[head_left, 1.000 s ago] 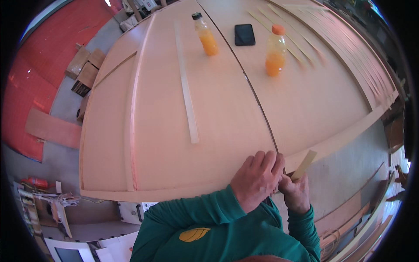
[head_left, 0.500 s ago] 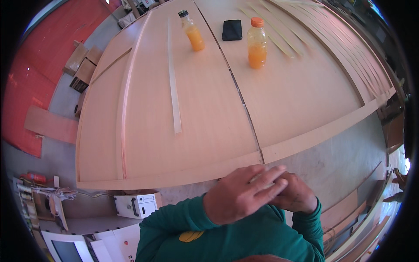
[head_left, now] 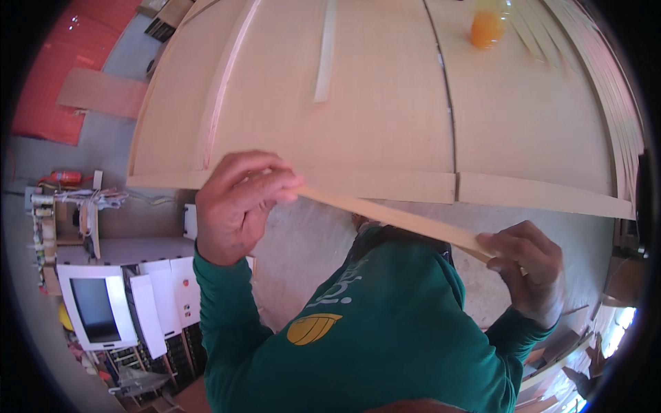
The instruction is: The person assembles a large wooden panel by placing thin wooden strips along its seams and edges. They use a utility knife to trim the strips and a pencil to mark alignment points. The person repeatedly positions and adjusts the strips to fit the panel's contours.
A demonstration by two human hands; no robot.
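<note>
A thin, pale wood-coloured strip [head_left: 392, 215] spans the gap between my hands, sloping down to the right in front of my green shirt. My left hand [head_left: 237, 206] pinches its left end between thumb and fingers, beside the front edge of a large wooden tabletop [head_left: 372, 131]. At the other end, my right hand [head_left: 527, 268] grips the strip between thumb and bent fingers, a little lower and nearer to me. Both hands are held off the table.
On the tabletop lie a loose pale strip [head_left: 325, 58] and several thin strips [head_left: 533, 34] at the far right. A bottle of orange drink [head_left: 487, 31] stands near them. A dark seam [head_left: 446, 89] crosses the board. At left are a white-framed machine [head_left: 96, 306] and a red cylinder [head_left: 67, 177].
My hands were together near the table edge; now they are wide apart with the strip between them. The view has tipped down, losing the dark-capped bottle and the flat black object.
</note>
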